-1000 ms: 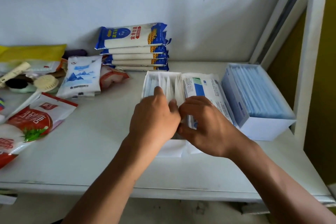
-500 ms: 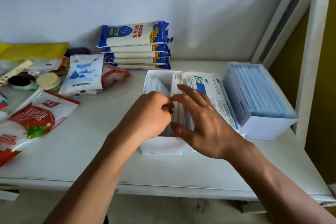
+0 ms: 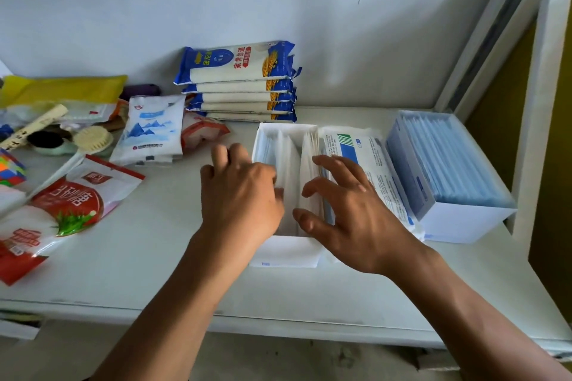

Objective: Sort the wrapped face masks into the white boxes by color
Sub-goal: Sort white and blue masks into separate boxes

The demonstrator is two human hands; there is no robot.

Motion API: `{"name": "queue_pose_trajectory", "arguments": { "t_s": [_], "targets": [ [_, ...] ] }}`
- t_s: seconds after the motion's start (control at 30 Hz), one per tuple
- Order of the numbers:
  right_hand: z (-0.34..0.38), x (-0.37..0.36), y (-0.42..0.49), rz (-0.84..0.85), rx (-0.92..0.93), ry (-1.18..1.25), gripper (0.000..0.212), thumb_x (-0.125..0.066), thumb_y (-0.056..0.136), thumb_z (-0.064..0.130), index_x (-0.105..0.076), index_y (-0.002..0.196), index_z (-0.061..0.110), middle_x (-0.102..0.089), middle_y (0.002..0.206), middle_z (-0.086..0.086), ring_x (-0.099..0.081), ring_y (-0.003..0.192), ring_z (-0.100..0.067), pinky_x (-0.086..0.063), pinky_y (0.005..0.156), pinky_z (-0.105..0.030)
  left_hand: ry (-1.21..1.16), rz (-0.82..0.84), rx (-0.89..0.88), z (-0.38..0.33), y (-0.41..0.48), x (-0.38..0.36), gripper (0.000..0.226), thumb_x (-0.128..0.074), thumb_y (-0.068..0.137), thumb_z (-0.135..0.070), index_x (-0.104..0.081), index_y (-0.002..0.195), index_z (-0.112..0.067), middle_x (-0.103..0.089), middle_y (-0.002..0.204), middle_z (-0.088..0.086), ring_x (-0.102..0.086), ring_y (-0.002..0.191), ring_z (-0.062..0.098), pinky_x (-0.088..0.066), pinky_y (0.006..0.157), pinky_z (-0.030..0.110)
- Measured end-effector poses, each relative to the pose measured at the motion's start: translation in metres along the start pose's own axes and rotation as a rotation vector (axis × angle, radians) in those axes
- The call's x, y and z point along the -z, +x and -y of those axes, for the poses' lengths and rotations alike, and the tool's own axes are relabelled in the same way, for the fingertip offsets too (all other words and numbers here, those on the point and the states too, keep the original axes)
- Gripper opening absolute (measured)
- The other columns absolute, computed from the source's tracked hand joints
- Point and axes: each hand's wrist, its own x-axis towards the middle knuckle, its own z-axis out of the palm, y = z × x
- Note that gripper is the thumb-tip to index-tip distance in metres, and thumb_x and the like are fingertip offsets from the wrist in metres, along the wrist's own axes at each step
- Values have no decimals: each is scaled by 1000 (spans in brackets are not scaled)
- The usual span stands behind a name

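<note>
**White box, both hands in among the packets**

White card walls frame the near box [image 3: 284,252], sitting mid-surface [image 3: 161,257], and both hands are at it. The left hand [image 3: 240,195] lies over the box's left wall, knuckles up, fingers curled down towards the wrapped masks [image 3: 292,176] standing on edge inside; whether its grip has closed on a packet cannot be told, the fingertips are hidden. The right hand [image 3: 349,210] hovers over the right side, fingers spread and slack, grasping nothing, its fingertips just touching the upright white packets. A printed mask bag [image 3: 368,155] lies flat just beside the box, partly under that right hand. Further right, close to the shelf post, the second white box [image 3: 464,223] stands packed with blue wrapped masks [image 3: 448,161] in a tidy row. Behind, against the wall, a stack of blue noodle packs [image 3: 241,83]. Off to the left, well apart, a red-and-white sugar bag [image 3: 71,198] and a white pouch [image 3: 151,130] with blue mountains.
</note>
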Motion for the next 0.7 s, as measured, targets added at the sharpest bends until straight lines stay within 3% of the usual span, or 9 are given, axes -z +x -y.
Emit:
{"name": "queue_pose_trajectory", "arguments": {
  "t_s": [0.1,0.2,0.33,0.5,0.7],
  "targets": [
    [-1,-1,-1,-13,20,9,58,-43,87,63,-51,134,30,-30,159,1,-14,149,-21,-30,114,-46,-149,60,-28,-1,2,-1,32,-49,93,-29,-67,118,-35,-43,121,0,-28,122,26,-31,96,37],
    [-2,-2,-2,7,65,11,62,-45,89,59,-38,146,36,-26,161,2,-11,151,-23,-27,117,-49,-143,71,-34,-2,2,-2,33,-53,92,-49,-64,120,-36,-41,129,-3,-24,128,24,-29,99,38],
    [-1,-3,-1,22,53,-3,55,-39,89,59,-51,137,34,-26,162,2,-7,152,-24,-28,115,-54,-34,84,-5,0,1,-5,52,-47,86,-69,-67,110,-27,-35,138,1,-16,137,29,-28,101,44],
    [-1,-2,-1,-13,5,-29,59,-33,86,62,-58,129,30,-30,160,0,-8,152,-26,-28,115,-53,-22,99,20,-3,2,-7,57,-44,86,-71,-64,104,-21,-10,162,7,14,149,33,-18,112,50],
    [-1,-1,-1,-27,-22,-74,68,-30,88,66,-49,143,32,-28,162,-1,-6,153,-26,-26,117,-54,-39,82,35,-2,6,-12,65,-37,89,-71,-57,116,-16,-8,163,8,14,150,32,-17,114,51]
  ]
}}
